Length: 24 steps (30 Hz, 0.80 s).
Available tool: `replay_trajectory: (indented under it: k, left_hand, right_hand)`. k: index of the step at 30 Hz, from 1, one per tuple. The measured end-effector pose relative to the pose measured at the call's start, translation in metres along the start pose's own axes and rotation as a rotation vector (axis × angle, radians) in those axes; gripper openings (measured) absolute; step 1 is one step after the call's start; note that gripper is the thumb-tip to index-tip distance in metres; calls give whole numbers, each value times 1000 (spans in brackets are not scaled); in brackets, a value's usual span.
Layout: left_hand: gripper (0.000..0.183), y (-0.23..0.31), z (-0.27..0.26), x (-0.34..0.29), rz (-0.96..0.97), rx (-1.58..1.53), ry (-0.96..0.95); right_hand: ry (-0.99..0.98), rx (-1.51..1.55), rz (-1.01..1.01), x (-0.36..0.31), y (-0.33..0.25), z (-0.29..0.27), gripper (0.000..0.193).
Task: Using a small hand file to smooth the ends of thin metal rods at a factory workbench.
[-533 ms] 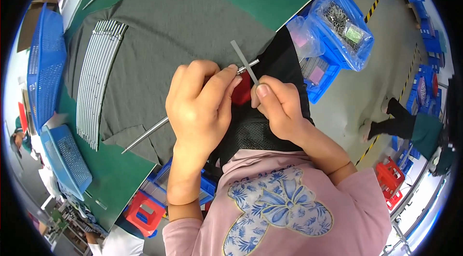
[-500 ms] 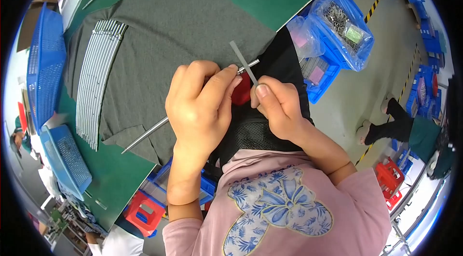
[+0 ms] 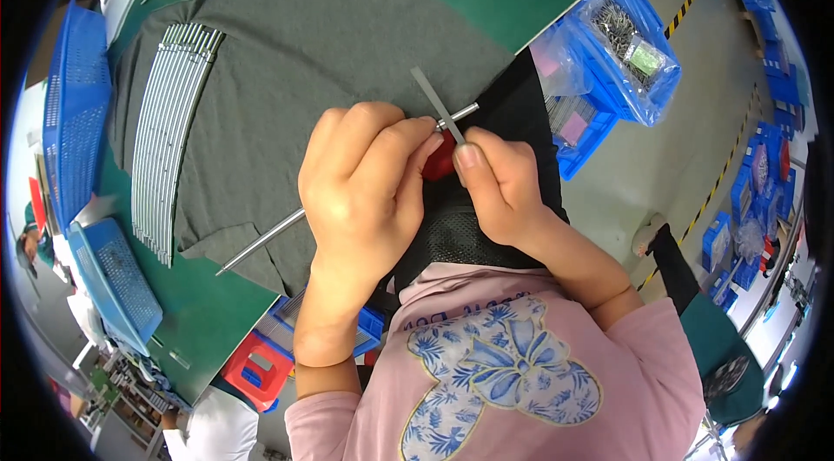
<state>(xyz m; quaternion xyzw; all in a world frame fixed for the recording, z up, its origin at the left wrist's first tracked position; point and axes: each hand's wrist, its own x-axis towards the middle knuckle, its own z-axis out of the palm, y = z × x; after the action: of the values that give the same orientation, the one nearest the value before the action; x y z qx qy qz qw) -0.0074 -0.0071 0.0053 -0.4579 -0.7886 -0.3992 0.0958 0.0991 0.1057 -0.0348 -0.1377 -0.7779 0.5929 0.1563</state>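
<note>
left of the grey felt-like cloth (image 3: 287,87), a blue perforated plastic basket (image 3: 74,96) stands at the table edge. on the cloth's left part lies a curved rack of thin, shiny metal rods (image 3: 169,135), set side by side like ribs. a long slim steel rod (image 3: 265,239) runs slantwise off the cloth's lower edge and passes up under the left hand (image 3: 365,179), whose fingers are curled tight around it. its far end shows again just past the cloth's right edge, by a small red rounded piece (image 3: 441,161), perhaps plastic, half hidden between the thumbs. the right hand (image 3: 504,192) pinches a flat, narrow grey metal strip (image 3: 434,100) between thumb and forefinger. further right of the cloth, a blue plastic bin (image 3: 630,53) holds small metal parts in a clear bag.
</note>
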Motion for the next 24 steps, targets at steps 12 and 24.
replay_trajectory:
  k: [12,24]
  left_hand:
    - [20,-1,4,0,27,11,25]
    - [20,1,3,1,33,2,56]
  right_hand:
    - [-29,-3,53,-9,1,1,16]
    - [-18,75,83,11,-19,1,13]
